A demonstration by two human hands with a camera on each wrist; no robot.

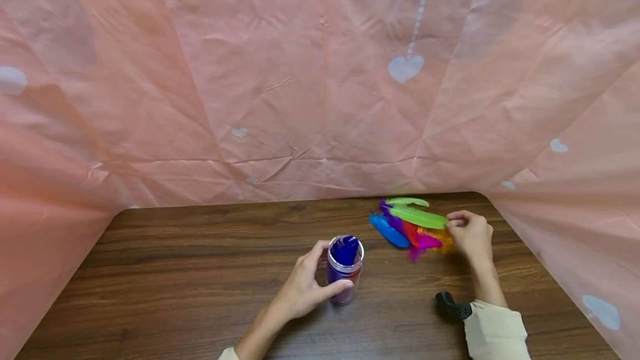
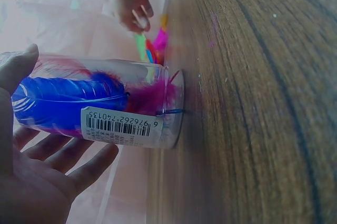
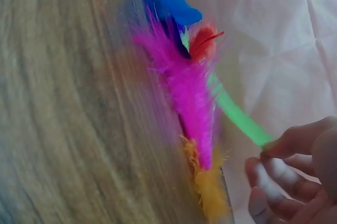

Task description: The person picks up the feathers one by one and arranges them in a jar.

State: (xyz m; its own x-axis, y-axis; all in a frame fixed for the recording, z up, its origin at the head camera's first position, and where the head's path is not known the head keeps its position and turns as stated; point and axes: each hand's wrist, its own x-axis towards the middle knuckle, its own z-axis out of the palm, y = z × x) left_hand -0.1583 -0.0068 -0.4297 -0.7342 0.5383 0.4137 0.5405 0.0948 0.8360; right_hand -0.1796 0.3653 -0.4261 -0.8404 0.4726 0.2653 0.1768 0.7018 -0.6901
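Note:
A clear plastic jar [image 1: 344,271] stands upright on the table, with dark blue, red and magenta feathers inside. My left hand [image 1: 305,283] holds it from the left, thumb on the near side and fingers on the far side. In the left wrist view the jar shows a barcode label [image 2: 122,127]. At the table's right, my right hand [image 1: 471,236] pinches one end of a green feather [image 1: 417,217] between thumb and finger. That feather lies over a loose pile, with a magenta feather [image 3: 187,90], a blue feather [image 1: 389,232] and an orange feather [image 3: 211,195].
A smaller light green feather [image 1: 409,201] lies at the back of the pile. The brown wooden table [image 1: 200,276] meets a pink cloth [image 1: 300,99] with pale hearts at the back and sides. A black band [image 1: 452,307] is at my right wrist.

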